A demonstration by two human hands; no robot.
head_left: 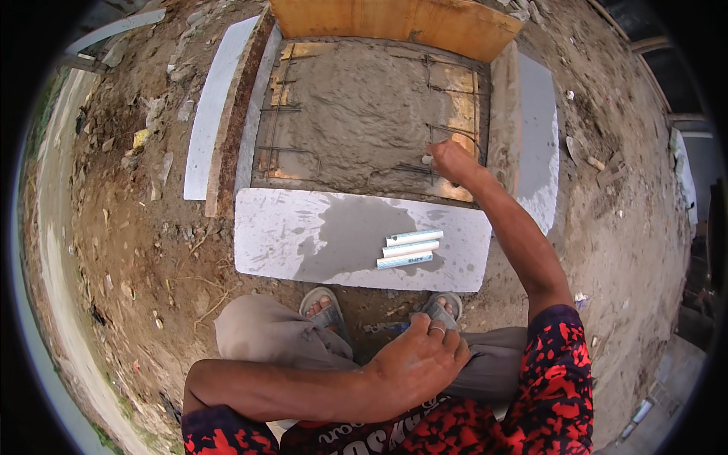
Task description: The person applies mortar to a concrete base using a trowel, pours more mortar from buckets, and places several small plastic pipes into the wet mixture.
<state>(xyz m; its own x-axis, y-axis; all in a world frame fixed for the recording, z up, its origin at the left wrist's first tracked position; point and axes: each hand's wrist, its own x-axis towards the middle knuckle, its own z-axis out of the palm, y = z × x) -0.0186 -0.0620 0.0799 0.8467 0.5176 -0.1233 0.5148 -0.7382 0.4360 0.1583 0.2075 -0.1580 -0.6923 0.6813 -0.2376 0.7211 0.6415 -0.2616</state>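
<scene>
My right hand (455, 162) reaches into the right side of a box-shaped form, its fingers closed around a white pipe piece (428, 159), of which only an end shows. Wet grey concrete (356, 114) fills the middle of the form, and thin steel bars (284, 110) stick out of it along both sides. Three white pipe pieces (410, 249) lie side by side on the pale slab (262, 235) in front of the form. Over my lap, my left hand (421, 360) is curled closed with a ring on one finger; its palm is hidden.
A tall wooden board (394, 23) closes the far side of the form, with a rough brown board (240, 114) at its left. Pale slabs also lean at the left (212, 114) and right (537, 136). Stony soil (136, 250) surrounds everything; my sandalled feet (326, 311) stand near the front slab.
</scene>
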